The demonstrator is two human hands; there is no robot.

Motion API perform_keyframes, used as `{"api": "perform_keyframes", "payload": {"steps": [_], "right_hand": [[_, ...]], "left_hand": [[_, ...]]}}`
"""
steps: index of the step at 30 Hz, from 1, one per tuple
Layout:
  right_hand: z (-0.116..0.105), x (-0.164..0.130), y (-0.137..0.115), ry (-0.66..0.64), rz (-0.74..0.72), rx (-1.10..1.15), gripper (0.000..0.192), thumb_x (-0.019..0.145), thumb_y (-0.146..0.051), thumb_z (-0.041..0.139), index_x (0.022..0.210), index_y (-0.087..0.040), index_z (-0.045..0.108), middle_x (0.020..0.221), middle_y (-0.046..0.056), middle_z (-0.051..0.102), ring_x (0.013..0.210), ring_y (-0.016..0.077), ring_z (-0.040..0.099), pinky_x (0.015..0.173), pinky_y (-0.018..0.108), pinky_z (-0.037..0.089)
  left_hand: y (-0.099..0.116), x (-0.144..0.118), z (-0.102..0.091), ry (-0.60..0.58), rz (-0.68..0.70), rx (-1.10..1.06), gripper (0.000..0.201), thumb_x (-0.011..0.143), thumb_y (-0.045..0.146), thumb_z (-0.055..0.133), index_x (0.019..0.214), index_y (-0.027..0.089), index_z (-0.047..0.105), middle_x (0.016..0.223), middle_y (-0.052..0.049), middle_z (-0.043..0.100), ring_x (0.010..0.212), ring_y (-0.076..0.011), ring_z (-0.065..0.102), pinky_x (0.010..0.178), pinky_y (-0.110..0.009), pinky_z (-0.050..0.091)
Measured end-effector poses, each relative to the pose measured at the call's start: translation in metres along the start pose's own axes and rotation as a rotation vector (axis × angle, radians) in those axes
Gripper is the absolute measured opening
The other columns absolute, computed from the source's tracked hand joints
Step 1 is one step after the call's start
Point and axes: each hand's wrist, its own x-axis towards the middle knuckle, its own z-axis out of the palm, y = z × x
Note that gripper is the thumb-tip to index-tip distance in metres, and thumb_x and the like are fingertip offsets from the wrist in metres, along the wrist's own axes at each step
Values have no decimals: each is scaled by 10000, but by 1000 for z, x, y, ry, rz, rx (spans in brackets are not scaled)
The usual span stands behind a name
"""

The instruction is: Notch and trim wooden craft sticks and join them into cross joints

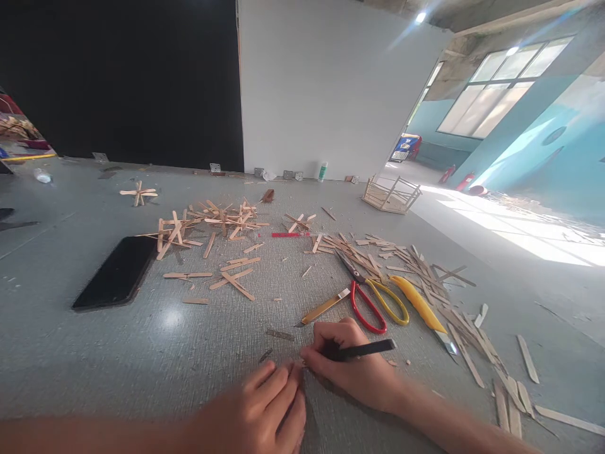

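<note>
My right hand (350, 359) is closed in a writing grip around a slim black pen-shaped tool (368, 349). The tool's back end points right, and its tip is hidden by my fingers. Beside it, my left hand (274, 403) has its fingers bent and pressed together against the table, close to the right fingertips. Whatever lies under those fingertips is too small and covered to make out. Just beyond the hands lie a yellow snap-off cutter (326, 307), scissors (371, 299) with red and yellow handles, and a larger yellow utility knife (420, 306) with its blade showing.
Loose wooden craft sticks (466, 328) spread down the right side. Crossed stick assemblies (227, 217) stand at the back left, near a black phone (116, 271). A stick frame (391, 195) sits at the far right, a glue stick (322, 171) by the white panel (326, 82).
</note>
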Motion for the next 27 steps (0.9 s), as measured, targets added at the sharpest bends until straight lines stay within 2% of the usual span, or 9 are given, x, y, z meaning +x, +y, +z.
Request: {"api": "perform_keyframes", "payload": {"steps": [21, 24, 27], "right_hand": [[3, 4, 2, 2, -16, 7, 358, 837, -234, 633, 564, -224, 402, 508, -91, 357, 517, 96, 292, 517, 264, 265], [0, 4, 3, -1, 12, 62, 341, 859, -273, 614, 586, -233, 414, 501, -82, 397, 500, 97, 319, 489, 257, 266], [-3, 3, 4, -11, 56, 137, 339, 899, -327, 590, 617, -239, 423, 508, -64, 458, 469, 96, 389, 450, 240, 284]], "left_hand": [[-2, 1, -2, -11, 12, -12, 315, 1012, 155, 437, 1008, 89, 745, 1057, -138, 805, 949, -228, 749, 863, -355, 593], [-2, 1, -4, 11, 1, -14, 347, 1017, 126, 401, 965, 92, 742, 1030, -120, 807, 938, -223, 748, 875, -353, 592], [-3, 0, -8, 50, -52, -7, 356, 1013, 90, 376, 1013, 96, 732, 1024, -110, 802, 933, -231, 746, 864, -366, 585]]}}
